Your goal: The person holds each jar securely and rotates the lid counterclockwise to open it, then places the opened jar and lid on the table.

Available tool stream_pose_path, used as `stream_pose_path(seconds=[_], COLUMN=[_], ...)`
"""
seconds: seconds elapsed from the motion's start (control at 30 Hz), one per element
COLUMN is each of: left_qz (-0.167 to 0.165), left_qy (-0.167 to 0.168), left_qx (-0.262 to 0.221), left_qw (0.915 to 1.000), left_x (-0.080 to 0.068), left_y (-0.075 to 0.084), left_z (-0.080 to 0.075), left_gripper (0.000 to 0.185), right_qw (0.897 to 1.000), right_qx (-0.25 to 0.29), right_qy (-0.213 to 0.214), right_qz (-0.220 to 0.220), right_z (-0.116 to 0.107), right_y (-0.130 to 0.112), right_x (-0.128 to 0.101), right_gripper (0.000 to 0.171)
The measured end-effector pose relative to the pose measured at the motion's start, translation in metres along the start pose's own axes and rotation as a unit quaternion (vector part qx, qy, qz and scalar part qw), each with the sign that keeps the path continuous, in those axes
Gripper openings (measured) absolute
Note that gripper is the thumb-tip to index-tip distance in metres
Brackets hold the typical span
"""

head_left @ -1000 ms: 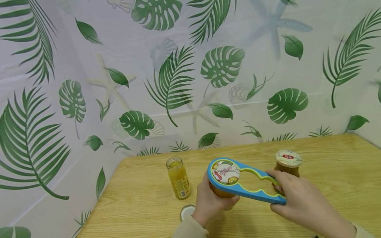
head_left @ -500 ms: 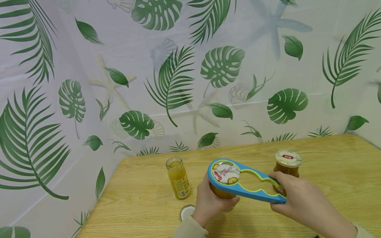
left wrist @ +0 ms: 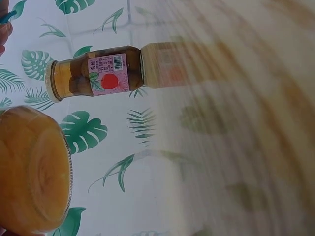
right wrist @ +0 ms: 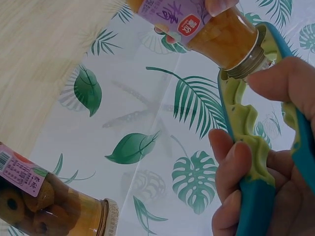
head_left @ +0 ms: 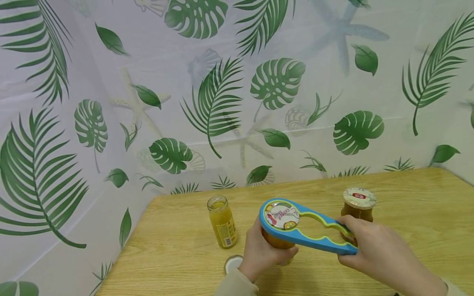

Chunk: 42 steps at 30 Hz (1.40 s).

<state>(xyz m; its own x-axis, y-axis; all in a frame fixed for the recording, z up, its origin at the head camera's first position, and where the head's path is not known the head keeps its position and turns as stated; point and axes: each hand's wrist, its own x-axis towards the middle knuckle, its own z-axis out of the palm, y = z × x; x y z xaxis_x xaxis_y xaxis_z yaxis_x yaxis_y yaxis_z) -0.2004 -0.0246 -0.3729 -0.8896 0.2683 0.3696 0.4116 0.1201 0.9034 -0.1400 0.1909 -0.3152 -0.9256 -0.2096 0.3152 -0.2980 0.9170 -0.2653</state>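
While the jar [head_left: 277, 242] is gripped above the surface [head_left: 407, 205] by the curled left hand [head_left: 261, 250], the blue opener [head_left: 303, 226] is seated over its lid [head_left: 280, 214] and clasped at the handle by the right hand [head_left: 374, 250]; the lid is judged not yet off.

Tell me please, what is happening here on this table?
A person grips a jar with the left hand and holds a blue-green jar opener with the right hand. The opener's large ring sits around the jar's lid. A small open bottle, a loose cap and another closed jar stand on the wooden table.
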Motion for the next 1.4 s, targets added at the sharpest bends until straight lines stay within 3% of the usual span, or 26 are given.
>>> stream_pose_path(seconds=[0.43,1.0,1.4], left_qz=[-0.007,-0.004,0.015], left_qy=[-0.005,-0.021,-0.034], left_qx=[0.008,0.03,0.033], left_qw=[0.9999,0.9993,0.9988], left_x=[-0.0003,-0.0001,-0.0006], left_y=[-0.0027,-0.0065,-0.0054], left_z=[-0.0006,-0.0023,-0.003], left_gripper=[0.067,0.063,0.064], right_qw=[1.0,0.999,0.998], right_qx=[-0.004,-0.018,-0.029], right_qy=[-0.015,-0.005,-0.001], right_qz=[-0.009,-0.033,-0.052], right_z=[-0.0018,-0.0024,-0.0036], right_y=[0.0012,0.0034,0.0053], right_x=[-0.0002,-0.0023,-0.0029], right_gripper=[0.056,0.057,0.055])
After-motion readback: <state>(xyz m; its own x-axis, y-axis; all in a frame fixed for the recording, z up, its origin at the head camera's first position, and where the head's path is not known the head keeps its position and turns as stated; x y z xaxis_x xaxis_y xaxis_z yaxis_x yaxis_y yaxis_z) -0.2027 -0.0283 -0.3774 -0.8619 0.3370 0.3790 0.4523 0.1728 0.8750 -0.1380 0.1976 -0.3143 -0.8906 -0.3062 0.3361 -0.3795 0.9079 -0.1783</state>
